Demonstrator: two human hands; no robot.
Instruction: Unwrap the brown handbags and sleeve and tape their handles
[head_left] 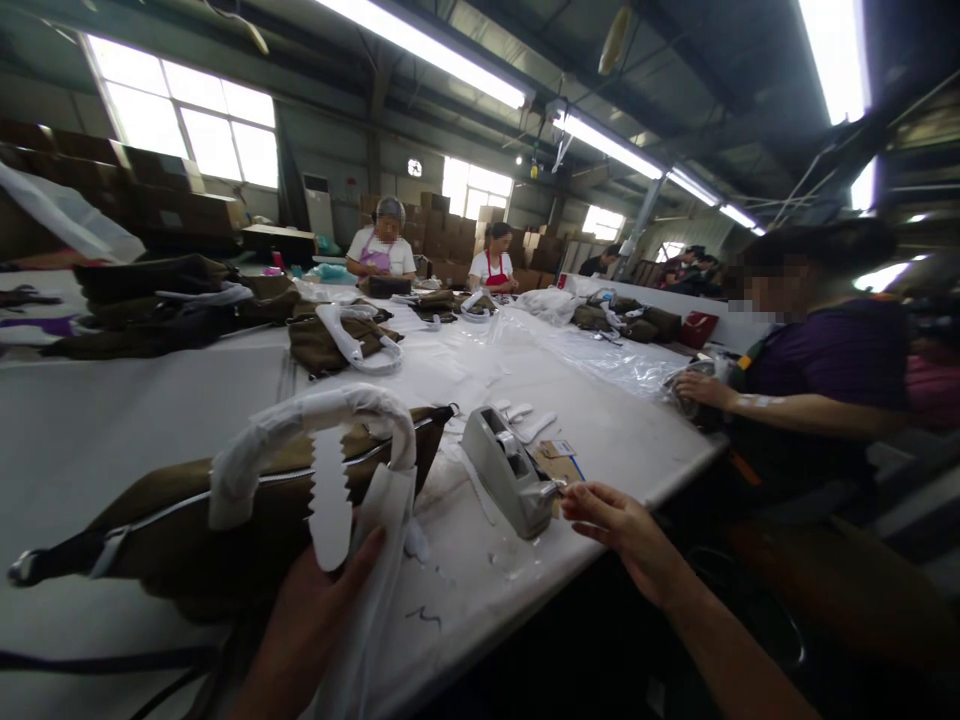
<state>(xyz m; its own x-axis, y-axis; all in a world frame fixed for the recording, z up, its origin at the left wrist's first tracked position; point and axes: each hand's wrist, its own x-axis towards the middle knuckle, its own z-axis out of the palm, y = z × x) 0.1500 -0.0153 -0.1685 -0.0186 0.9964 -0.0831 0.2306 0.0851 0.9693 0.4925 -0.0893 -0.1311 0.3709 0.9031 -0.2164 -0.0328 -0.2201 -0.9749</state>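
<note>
An olive-green bag (180, 505) with a silver zipper lies on the table in front of me. Its handle (300, 420) arches up, wrapped in white padding. A white strip with notched edges (330, 500) hangs from the handle. My left hand (322, 600) is closed around the handle's lower right end, thumb on top; its other fingers are mostly hidden. To the right stands a grey tape dispenser (504, 475). My right hand (619, 530) is at its front cutter, fingertips pinched on what looks like the tape end.
A brown card tag (555, 460) and white scraps (525, 420) lie by the dispenser. Another wrapped-handle bag (322, 345) and clear plastic sheeting (592, 355) are farther back. A co-worker in purple (825, 370) works at right; two others sit across the table (637, 430).
</note>
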